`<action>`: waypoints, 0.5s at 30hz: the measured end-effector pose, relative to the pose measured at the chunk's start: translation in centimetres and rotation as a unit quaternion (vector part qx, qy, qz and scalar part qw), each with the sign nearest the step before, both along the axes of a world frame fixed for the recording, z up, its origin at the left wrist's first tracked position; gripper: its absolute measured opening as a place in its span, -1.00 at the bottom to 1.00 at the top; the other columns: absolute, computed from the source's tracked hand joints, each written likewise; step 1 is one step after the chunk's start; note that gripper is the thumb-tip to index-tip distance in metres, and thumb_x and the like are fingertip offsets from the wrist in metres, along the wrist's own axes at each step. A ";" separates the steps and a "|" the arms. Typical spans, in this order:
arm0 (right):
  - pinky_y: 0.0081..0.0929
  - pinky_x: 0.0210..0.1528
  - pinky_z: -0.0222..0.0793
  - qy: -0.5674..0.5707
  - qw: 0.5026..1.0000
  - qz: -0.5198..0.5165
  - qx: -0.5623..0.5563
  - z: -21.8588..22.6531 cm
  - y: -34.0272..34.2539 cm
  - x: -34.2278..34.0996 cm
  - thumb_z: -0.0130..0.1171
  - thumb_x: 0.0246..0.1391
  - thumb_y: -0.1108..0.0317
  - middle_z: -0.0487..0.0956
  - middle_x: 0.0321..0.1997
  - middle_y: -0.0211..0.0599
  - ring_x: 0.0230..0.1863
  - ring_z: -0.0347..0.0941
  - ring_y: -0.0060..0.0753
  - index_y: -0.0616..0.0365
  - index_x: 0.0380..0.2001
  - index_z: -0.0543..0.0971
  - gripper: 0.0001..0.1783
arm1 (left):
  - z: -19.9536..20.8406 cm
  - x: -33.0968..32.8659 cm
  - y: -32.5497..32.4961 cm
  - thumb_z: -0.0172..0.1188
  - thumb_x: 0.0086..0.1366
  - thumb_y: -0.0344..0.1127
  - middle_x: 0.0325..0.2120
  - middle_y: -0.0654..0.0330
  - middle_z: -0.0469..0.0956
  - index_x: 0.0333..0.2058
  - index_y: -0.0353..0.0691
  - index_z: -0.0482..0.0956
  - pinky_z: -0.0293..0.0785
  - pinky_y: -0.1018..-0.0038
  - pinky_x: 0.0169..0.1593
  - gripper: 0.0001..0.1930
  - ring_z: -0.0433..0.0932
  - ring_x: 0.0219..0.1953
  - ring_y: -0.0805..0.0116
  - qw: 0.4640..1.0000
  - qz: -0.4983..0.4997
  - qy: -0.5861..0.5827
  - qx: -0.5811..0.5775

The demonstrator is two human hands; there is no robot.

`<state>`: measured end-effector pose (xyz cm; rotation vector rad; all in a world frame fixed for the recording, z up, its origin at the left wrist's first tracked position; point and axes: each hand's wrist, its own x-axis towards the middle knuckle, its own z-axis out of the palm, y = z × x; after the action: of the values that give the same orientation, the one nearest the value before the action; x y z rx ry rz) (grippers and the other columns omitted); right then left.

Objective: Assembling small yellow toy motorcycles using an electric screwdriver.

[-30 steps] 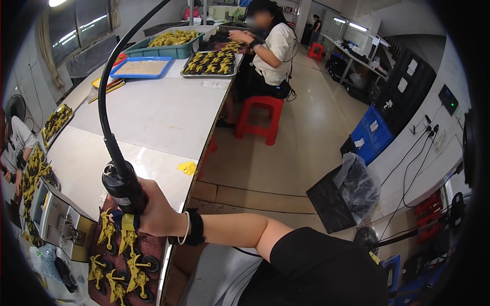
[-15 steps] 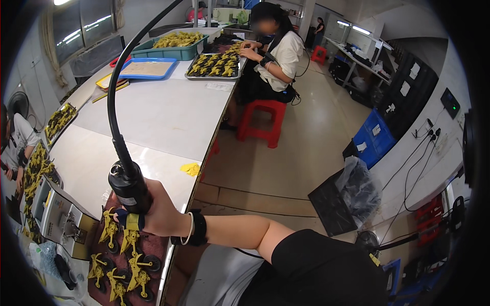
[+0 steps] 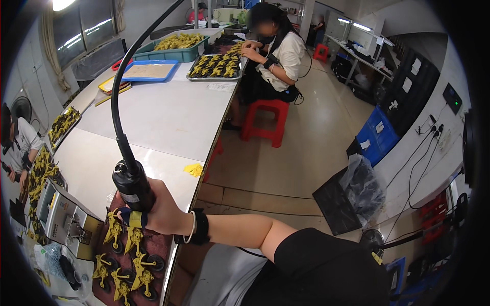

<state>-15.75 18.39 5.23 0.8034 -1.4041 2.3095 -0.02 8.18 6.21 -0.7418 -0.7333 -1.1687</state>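
My right hand (image 3: 166, 209) is wrapped round a black electric screwdriver (image 3: 131, 188), held upright with its thick cable rising from the top. A dark blue and yellow band is on one finger, and the tool's lower tip is hidden behind the hand. The hand is above the near end of the table, over a maroon cloth (image 3: 161, 239). On this cloth lie several yellow plastic toy-like parts with black wheels (image 3: 140, 270), the nearest just below my fingers. My left hand does not show.
Beside the cloth stands a metal-fronted box device (image 3: 76, 229). Farther up the white table (image 3: 153, 122) are a yellow scrap pile (image 3: 193, 169), a blue tray (image 3: 171, 76), a filled metal tray (image 3: 191, 77) and a green bin (image 3: 191, 53). A co-worker (image 3: 286, 56) sits on a red stool (image 3: 265, 120); another (image 3: 23, 137) is at left.
The whole view has shifted slightly. My right hand still grips the screwdriver over the same parts. The co-worker at left shows a little more.
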 end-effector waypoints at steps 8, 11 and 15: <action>-0.71 -0.31 0.24 0.000 1.000 0.008 -0.008 -0.3 -0.3 0.0 0.33 -0.17 0.42 0.38 -0.38 -0.53 -0.37 0.26 -0.75 0.21 -0.19 0.40 -0.57 | -0.4 0.3 0.2 -0.02 0.24 -0.16 -0.07 0.22 0.39 -0.06 -0.14 0.37 0.16 0.34 0.01 -0.67 0.31 -0.01 0.33 1.000 -0.015 0.010 0.007; -0.70 -0.31 0.24 -0.001 1.000 0.006 -0.021 -0.2 -0.4 0.1 0.32 -0.16 0.44 0.38 -0.38 -0.53 -0.37 0.26 -0.75 0.21 -0.19 0.40 -0.57 | -0.7 0.4 0.3 -0.02 0.24 -0.16 -0.07 0.22 0.39 -0.06 -0.14 0.37 0.17 0.34 0.01 -0.67 0.31 -0.01 0.33 1.000 -0.021 0.012 0.011; -0.70 -0.31 0.24 -0.011 1.000 0.026 -0.011 -0.2 -0.2 0.1 0.30 -0.15 0.46 0.38 -0.38 -0.52 -0.36 0.26 -0.74 0.21 -0.20 0.41 -0.60 | -1.0 0.4 0.6 -0.02 0.24 -0.16 -0.07 0.22 0.39 -0.06 -0.15 0.37 0.18 0.35 0.00 -0.67 0.31 -0.02 0.33 0.999 -0.031 0.015 0.018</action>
<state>-15.63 18.21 5.04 0.8205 -1.3809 2.3756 0.39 8.77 5.25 -0.7554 -0.6659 -1.2214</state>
